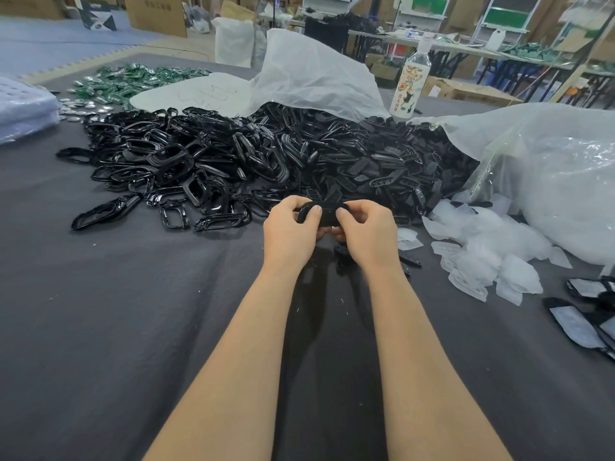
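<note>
The head view looks down on a surface [100, 311] covered in dark cloth. Above it, the left grip [289, 229] and the right grip [366, 232] meet, and both are closed on one black plastic piece [327, 214]. The thumbs lie on its top and the fingers curl underneath. The piece is held a little above the surface, just in front of the heaps. It may be two parts pressed together, but the hands cover its ends and I cannot tell.

Behind the left grip spreads a pile of glossy black frames [186, 161]. Next to it, on the right, is a pile of flatter matte black pieces [382, 168], spilling from an open white bag [316, 71]. A clear bag [549, 168] bulges at the right, with small clear pouches [482, 254] scattered in front of it. A labelled bottle [412, 81] stands upright behind the piles, and green circuit boards [133, 79] lie at the far left.
</note>
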`<state>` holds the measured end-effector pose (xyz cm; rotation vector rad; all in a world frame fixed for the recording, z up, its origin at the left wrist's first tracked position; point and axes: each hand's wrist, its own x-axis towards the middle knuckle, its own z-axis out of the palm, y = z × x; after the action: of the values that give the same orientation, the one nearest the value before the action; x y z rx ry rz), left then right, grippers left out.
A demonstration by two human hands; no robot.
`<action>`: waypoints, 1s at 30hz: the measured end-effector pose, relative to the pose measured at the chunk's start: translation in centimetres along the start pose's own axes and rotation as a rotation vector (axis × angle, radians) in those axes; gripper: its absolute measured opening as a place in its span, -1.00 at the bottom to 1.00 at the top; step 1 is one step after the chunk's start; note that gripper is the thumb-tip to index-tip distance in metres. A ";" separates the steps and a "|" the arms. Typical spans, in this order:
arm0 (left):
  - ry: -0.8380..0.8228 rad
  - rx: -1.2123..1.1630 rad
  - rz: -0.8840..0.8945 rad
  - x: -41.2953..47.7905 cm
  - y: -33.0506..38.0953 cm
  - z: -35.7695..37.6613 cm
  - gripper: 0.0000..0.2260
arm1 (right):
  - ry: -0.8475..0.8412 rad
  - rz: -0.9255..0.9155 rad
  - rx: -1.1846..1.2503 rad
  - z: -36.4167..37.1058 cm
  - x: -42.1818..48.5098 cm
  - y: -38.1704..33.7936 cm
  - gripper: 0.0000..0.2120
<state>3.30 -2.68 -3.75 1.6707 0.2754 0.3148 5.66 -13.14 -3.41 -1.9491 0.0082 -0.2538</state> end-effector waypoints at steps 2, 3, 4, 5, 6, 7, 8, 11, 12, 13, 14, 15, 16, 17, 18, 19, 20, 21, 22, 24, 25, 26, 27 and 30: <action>-0.043 -0.039 -0.007 0.1 0.0 -0.1 -0.86 | 0.000 0.029 0.057 -0.2 0.1 0.1 -0.87; -0.056 -0.036 -0.001 0.1 0.0 -0.1 -0.84 | -0.011 0.044 0.081 -0.3 0.1 0.0 -0.86; -0.061 -0.035 0.004 0.2 0.0 -0.1 -0.82 | -0.023 0.056 0.093 -0.5 0.1 0.0 -0.86; -0.060 -0.046 0.001 0.2 0.0 -0.1 -0.81 | -0.027 0.065 0.099 -0.6 0.1 -0.1 -0.86; -0.052 -0.075 -0.010 0.2 0.0 -0.1 -0.80 | -0.014 0.073 0.103 -0.9 0.3 -0.2 -0.86; -0.038 -0.120 -0.025 0.2 0.1 -0.2 -0.80 | 0.015 0.078 0.104 -1.3 0.7 -0.3 -0.86; -0.019 -0.173 -0.040 0.2 0.2 -0.3 -0.80 | 0.057 0.075 0.077 -1.8 1.0 -0.3 -0.84; 0.056 -0.302 -0.060 0.2 0.5 -0.6 -0.79 | 0.157 0.022 -0.174 -2.9 1.3 -0.1 -0.82; 0.076 -0.328 -0.061 0.2 0.6 -0.6 -0.78 | 0.160 0.001 -0.252 -3.0 1.1 0.0 -0.82; 0.093 -0.344 -0.062 0.2 0.7 -0.5 -0.77 | 0.137 -0.015 -0.319 -2.9 0.9 0.1 -0.82; 0.109 -0.354 -0.064 0.1 0.8 -0.5 -0.77 | 0.094 -0.022 -0.379 -2.6 0.7 0.3 -0.81; 0.124 -0.363 -0.069 0.1 0.8 -0.4 -0.78 | 0.050 -0.022 -0.435 -2.1 0.6 0.4 -0.78; 0.136 -0.375 -0.076 0.0 0.8 -0.4 -0.78 | 0.020 -0.014 -0.484 -1.7 0.6 0.5 -0.73; 0.143 -0.387 -0.083 0.0 0.8 -0.4 -0.79 | 0.014 -0.002 -0.524 -1.4 0.5 0.6 -0.67; 0.148 -0.393 -0.087 0.0 0.8 -0.4 -0.79 | 0.024 0.012 -0.567 -1.2 0.5 0.6 -0.62; 0.149 -0.394 -0.088 -0.1 0.8 -0.3 -0.80 | 0.037 0.026 -0.618 -1.1 0.5 0.7 -0.59; 0.147 -0.392 -0.089 -0.1 0.7 -0.3 -0.80 | 0.042 0.039 -0.675 -0.9 0.4 0.8 -0.57; 0.142 -0.387 -0.092 -0.1 0.8 -0.3 -0.80 | 0.041 0.049 -0.723 -0.8 0.4 0.8 -0.58; 0.136 -0.381 -0.095 -0.1 0.8 -0.2 -0.80 | 0.039 0.056 -0.748 -0.7 0.3 0.9 -0.60; 0.128 -0.373 -0.097 -0.2 0.8 -0.1 -0.82 | 0.059 0.050 -0.728 -0.6 0.2 0.9 -0.70; 0.125 -0.372 -0.095 -0.2 0.8 -0.1 -0.83 | 0.082 0.031 -0.691 -0.5 0.2 0.9 -0.75; 0.123 -0.372 -0.091 -0.2 0.7 -0.1 -0.83 | 0.114 -0.003 -0.636 -0.6 0.2 0.9 -0.79; 0.122 -0.375 -0.088 -0.1 0.7 -0.1 -0.84 | 0.149 -0.045 -0.554 -0.6 0.3 0.9 -0.83; 0.124 -0.384 -0.091 -0.1 0.7 0.0 -0.84 | 0.195 -0.100 -0.124 -1.2 0.4 0.4 -0.95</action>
<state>3.21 -2.77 -3.03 1.2588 0.3584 0.3777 5.92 -14.43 -3.26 -2.0429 0.0560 -0.5196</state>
